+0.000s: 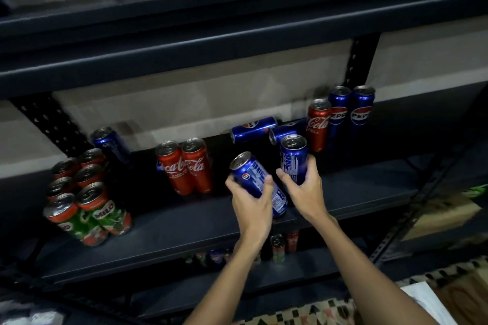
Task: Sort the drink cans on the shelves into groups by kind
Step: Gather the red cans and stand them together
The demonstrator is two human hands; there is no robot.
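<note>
While both hands are loaded, risk is highest nearest me: my left hand (252,199) is wrapped round a blue Pepsi can (257,182) tilted well off upright over the front edge of the middle shelf (184,221), and my right hand (303,187) grips a second Pepsi can (293,158) upright, just right of the first. The two cans are nearly touching; if I swing either one they could clip, and a slip from the tilted can would likely send it off the lip toward the lower shelf cans (278,245) below. Taking the Coca-Cola pair (184,166) as landmark: both held cans sit just right of it, so a wide left-hand move could knock that pair over. Far left of the pair, the Milo cans (87,206) are packed tight near the front edge; not in my path, low risk. Behind and right of the pair, two Pepsi cans lie on their sides (253,129) and could roll if I set anything against them. Further right, a lone Coca-Cola can (318,124) stands touching the upright Pepsi group (351,111); parking my cans there without pulling it first leaves the kinds mixed, and a crowded reach could topple it.
</note>
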